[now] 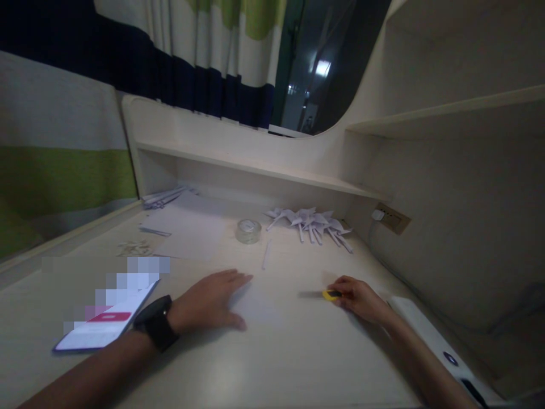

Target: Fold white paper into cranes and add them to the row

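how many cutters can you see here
1: the yellow and black cutter, held in the right hand, its blade pointing toward the left hand. No other shows, though something could hide one.

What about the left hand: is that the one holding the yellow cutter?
No, the yellow cutter is in the fingers of the right hand, while the left hand is apart from it, fingers spread.

Left hand [215,301] palm-down, outstretched; right hand [356,296] curled, pinching.
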Tool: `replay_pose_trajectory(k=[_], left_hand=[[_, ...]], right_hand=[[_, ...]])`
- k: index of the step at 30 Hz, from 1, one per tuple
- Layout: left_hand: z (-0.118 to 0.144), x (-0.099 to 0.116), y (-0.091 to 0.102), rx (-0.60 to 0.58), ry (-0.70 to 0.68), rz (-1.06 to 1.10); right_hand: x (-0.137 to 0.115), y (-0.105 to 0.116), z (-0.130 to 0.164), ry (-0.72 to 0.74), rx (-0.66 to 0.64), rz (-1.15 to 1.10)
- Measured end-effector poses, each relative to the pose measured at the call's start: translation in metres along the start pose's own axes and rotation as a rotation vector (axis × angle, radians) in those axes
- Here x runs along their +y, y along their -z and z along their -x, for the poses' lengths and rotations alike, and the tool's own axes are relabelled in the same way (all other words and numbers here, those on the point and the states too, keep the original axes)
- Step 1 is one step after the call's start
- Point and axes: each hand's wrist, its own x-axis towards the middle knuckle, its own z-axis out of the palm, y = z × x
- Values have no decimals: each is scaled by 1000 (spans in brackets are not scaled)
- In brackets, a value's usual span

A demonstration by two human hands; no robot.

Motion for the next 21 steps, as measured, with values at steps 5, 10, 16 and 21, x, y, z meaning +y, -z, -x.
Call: replay_pose_trajectory(k=[5, 10, 16, 21], left_hand=[[-1, 3, 1, -2, -1, 26], [-1, 6, 0, 56, -24, 41], [-5, 0, -16, 177, -96, 32], [-7, 3, -19, 196, -101, 12]], right_hand=[[-1, 4, -6, -16, -10, 18], [-35, -10, -27, 15, 126, -203], [-112, -49, -65, -76, -26, -698], [-144, -63, -87, -181, -100, -882]])
